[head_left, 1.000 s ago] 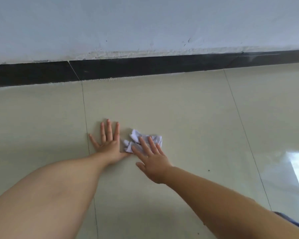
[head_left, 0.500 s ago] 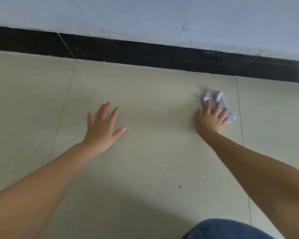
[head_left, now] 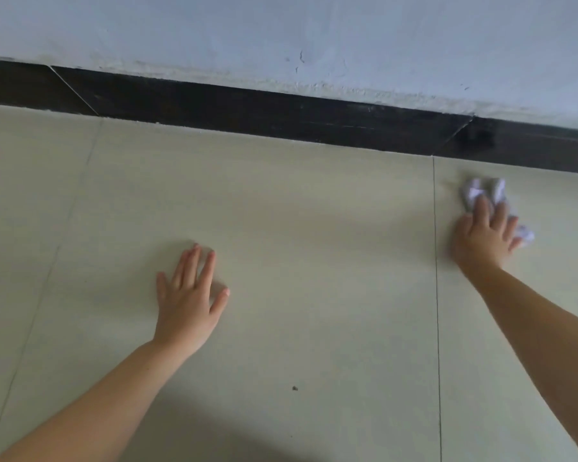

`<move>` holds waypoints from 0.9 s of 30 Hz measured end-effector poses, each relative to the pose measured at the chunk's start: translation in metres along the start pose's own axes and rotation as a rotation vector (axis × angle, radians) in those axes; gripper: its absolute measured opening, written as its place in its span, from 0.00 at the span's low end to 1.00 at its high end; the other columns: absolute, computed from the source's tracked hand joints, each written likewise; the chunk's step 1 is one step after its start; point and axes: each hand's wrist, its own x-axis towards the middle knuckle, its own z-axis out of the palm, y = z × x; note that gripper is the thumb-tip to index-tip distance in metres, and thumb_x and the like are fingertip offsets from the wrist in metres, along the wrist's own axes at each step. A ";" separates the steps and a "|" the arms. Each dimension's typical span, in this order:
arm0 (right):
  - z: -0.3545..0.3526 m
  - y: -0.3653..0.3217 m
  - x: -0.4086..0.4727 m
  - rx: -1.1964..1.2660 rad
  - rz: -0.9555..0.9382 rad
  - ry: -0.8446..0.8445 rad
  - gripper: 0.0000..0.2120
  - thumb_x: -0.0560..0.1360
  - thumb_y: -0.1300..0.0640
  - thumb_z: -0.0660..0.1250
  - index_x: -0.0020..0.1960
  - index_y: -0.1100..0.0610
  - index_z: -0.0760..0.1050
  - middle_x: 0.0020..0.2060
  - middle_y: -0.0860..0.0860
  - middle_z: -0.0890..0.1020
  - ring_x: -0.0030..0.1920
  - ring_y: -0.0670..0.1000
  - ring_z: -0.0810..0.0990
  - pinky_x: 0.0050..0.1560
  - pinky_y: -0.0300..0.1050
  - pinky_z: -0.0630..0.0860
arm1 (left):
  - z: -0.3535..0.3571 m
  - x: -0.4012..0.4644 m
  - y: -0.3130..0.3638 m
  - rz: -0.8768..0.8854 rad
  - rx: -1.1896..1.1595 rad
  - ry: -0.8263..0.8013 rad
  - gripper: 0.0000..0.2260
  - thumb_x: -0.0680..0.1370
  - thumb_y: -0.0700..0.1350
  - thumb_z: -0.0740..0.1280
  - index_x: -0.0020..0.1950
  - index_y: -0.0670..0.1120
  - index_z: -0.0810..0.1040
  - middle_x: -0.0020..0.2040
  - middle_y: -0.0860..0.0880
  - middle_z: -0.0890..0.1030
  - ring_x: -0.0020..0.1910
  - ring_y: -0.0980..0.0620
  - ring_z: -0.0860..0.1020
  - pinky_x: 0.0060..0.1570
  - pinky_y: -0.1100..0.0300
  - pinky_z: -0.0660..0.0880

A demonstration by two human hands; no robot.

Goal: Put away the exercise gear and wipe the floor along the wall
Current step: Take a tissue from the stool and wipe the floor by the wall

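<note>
The crumpled white cloth [head_left: 481, 195] lies on the pale tiled floor [head_left: 314, 228] just right of a grout line [head_left: 435, 261] and near the dark skirting [head_left: 281, 118] below the wall [head_left: 281, 28]; it sticks out beyond the fingertips toward the wall and past the little-finger side. The right hand [head_left: 483, 236] presses it flat with fingers spread rather than curled round it, so it is pinned, not gripped; the left hand [head_left: 189, 301] is well apart, splayed and empty on the tile, likely a brace. The right hand alone is placed to sweep on along the skirting; a dark speck [head_left: 294, 388] sits nearer the person.
</note>
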 end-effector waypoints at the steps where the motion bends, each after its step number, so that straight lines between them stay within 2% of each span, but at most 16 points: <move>1: -0.002 0.011 -0.002 0.028 0.150 -0.024 0.26 0.77 0.47 0.44 0.75 0.47 0.55 0.77 0.55 0.52 0.76 0.61 0.48 0.72 0.66 0.42 | 0.001 0.002 0.001 -0.003 0.004 0.030 0.31 0.73 0.59 0.51 0.71 0.44 0.67 0.73 0.40 0.66 0.71 0.41 0.65 0.62 0.31 0.61; 3: -0.001 -0.002 -0.019 0.052 0.235 -0.038 0.24 0.80 0.47 0.45 0.76 0.47 0.54 0.77 0.55 0.50 0.76 0.61 0.45 0.71 0.65 0.38 | 0.002 0.006 0.003 -0.036 -0.024 0.076 0.29 0.73 0.57 0.52 0.70 0.43 0.69 0.71 0.40 0.67 0.70 0.41 0.66 0.62 0.31 0.60; 4: 0.007 -0.023 -0.032 0.059 0.182 -0.048 0.23 0.81 0.48 0.46 0.76 0.47 0.53 0.77 0.54 0.49 0.76 0.61 0.44 0.71 0.65 0.37 | 0.001 0.007 0.006 -0.054 -0.042 0.096 0.29 0.74 0.56 0.51 0.69 0.43 0.69 0.71 0.40 0.68 0.70 0.41 0.66 0.63 0.31 0.59; 6: 0.028 -0.073 -0.078 0.042 -0.089 -0.078 0.23 0.81 0.50 0.49 0.76 0.47 0.55 0.77 0.55 0.51 0.76 0.62 0.46 0.72 0.65 0.40 | 0.001 0.008 0.010 -0.078 -0.094 0.132 0.28 0.75 0.55 0.49 0.69 0.44 0.70 0.72 0.41 0.67 0.71 0.42 0.65 0.65 0.32 0.56; 9: 0.071 -0.138 -0.189 0.013 -0.532 0.034 0.24 0.74 0.52 0.58 0.70 0.53 0.70 0.71 0.61 0.67 0.71 0.68 0.62 0.68 0.69 0.58 | -0.003 0.010 0.009 -0.098 -0.184 0.194 0.28 0.76 0.55 0.46 0.67 0.43 0.73 0.70 0.41 0.70 0.70 0.43 0.67 0.66 0.36 0.58; 10: 0.078 -0.151 -0.234 0.015 -0.666 -0.019 0.26 0.72 0.50 0.59 0.69 0.53 0.71 0.70 0.61 0.68 0.71 0.68 0.60 0.68 0.69 0.57 | -0.006 0.011 0.007 -0.117 -0.212 0.213 0.28 0.77 0.54 0.46 0.67 0.42 0.72 0.69 0.41 0.71 0.69 0.42 0.68 0.66 0.36 0.60; 12: 0.077 -0.158 -0.310 -0.054 -0.919 -0.263 0.28 0.71 0.43 0.56 0.70 0.50 0.69 0.72 0.57 0.66 0.74 0.66 0.53 0.70 0.66 0.50 | -0.012 0.014 0.002 -0.141 -0.256 0.241 0.27 0.77 0.52 0.48 0.68 0.39 0.70 0.69 0.38 0.71 0.68 0.40 0.69 0.66 0.38 0.63; 14: 0.070 -0.144 -0.333 -0.108 -1.098 -0.388 0.27 0.73 0.41 0.53 0.69 0.46 0.69 0.73 0.52 0.65 0.74 0.62 0.55 0.70 0.62 0.53 | -0.019 0.017 0.002 -0.125 -0.273 0.234 0.26 0.77 0.51 0.49 0.70 0.39 0.68 0.70 0.37 0.69 0.69 0.39 0.67 0.68 0.40 0.62; 15: 0.069 -0.131 -0.324 -0.090 -1.098 -0.358 0.25 0.73 0.42 0.54 0.68 0.46 0.70 0.73 0.52 0.67 0.74 0.60 0.59 0.69 0.60 0.56 | -0.021 0.017 0.005 -0.102 -0.275 0.223 0.26 0.78 0.51 0.50 0.70 0.40 0.68 0.70 0.38 0.68 0.70 0.40 0.66 0.69 0.42 0.61; 16: 0.069 -0.112 -0.307 -0.067 -1.014 -0.300 0.25 0.72 0.44 0.55 0.68 0.47 0.70 0.72 0.53 0.68 0.72 0.59 0.63 0.68 0.60 0.57 | -0.023 0.016 0.010 -0.075 -0.272 0.211 0.25 0.79 0.51 0.51 0.71 0.40 0.67 0.71 0.39 0.67 0.71 0.42 0.65 0.70 0.42 0.59; 18: 0.059 -0.066 -0.261 -0.070 -0.716 -0.152 0.26 0.73 0.48 0.55 0.70 0.52 0.67 0.72 0.57 0.67 0.70 0.62 0.66 0.69 0.61 0.59 | -0.022 0.016 0.020 -0.038 -0.265 0.187 0.20 0.82 0.48 0.53 0.72 0.42 0.66 0.73 0.41 0.65 0.73 0.45 0.61 0.72 0.44 0.55; 20: 0.039 -0.006 -0.215 -0.079 -0.321 -0.069 0.25 0.79 0.49 0.54 0.74 0.54 0.61 0.74 0.61 0.60 0.72 0.66 0.61 0.71 0.63 0.56 | -0.018 0.017 0.031 -0.023 -0.255 0.143 0.20 0.82 0.47 0.54 0.74 0.45 0.63 0.75 0.44 0.61 0.75 0.48 0.58 0.73 0.46 0.50; 22: 0.011 0.036 -0.189 0.015 0.083 -0.157 0.26 0.82 0.50 0.52 0.77 0.56 0.53 0.76 0.63 0.51 0.74 0.69 0.50 0.73 0.63 0.48 | -0.015 0.018 0.045 -0.003 -0.260 0.107 0.20 0.82 0.48 0.53 0.74 0.47 0.62 0.76 0.45 0.60 0.75 0.49 0.56 0.73 0.46 0.48; 23: 0.007 0.042 -0.189 0.055 0.186 -0.172 0.26 0.82 0.50 0.51 0.77 0.57 0.52 0.76 0.65 0.49 0.74 0.70 0.47 0.73 0.63 0.46 | -0.014 0.019 0.053 0.009 -0.267 0.094 0.20 0.82 0.48 0.52 0.74 0.47 0.61 0.76 0.46 0.59 0.75 0.50 0.55 0.73 0.46 0.48; 25: 0.018 0.020 -0.218 0.003 0.094 -0.133 0.27 0.82 0.47 0.50 0.77 0.59 0.54 0.75 0.67 0.50 0.73 0.73 0.47 0.73 0.66 0.46 | -0.014 0.020 0.066 0.032 -0.274 0.065 0.20 0.82 0.49 0.52 0.75 0.48 0.61 0.76 0.46 0.59 0.75 0.50 0.55 0.73 0.46 0.48; 27: 0.039 -0.033 -0.274 -0.027 -0.217 -0.169 0.29 0.79 0.45 0.46 0.76 0.57 0.57 0.75 0.65 0.51 0.73 0.72 0.47 0.72 0.68 0.47 | -0.015 0.019 0.076 0.054 -0.279 0.044 0.20 0.82 0.49 0.51 0.75 0.49 0.60 0.76 0.47 0.58 0.76 0.50 0.54 0.73 0.47 0.47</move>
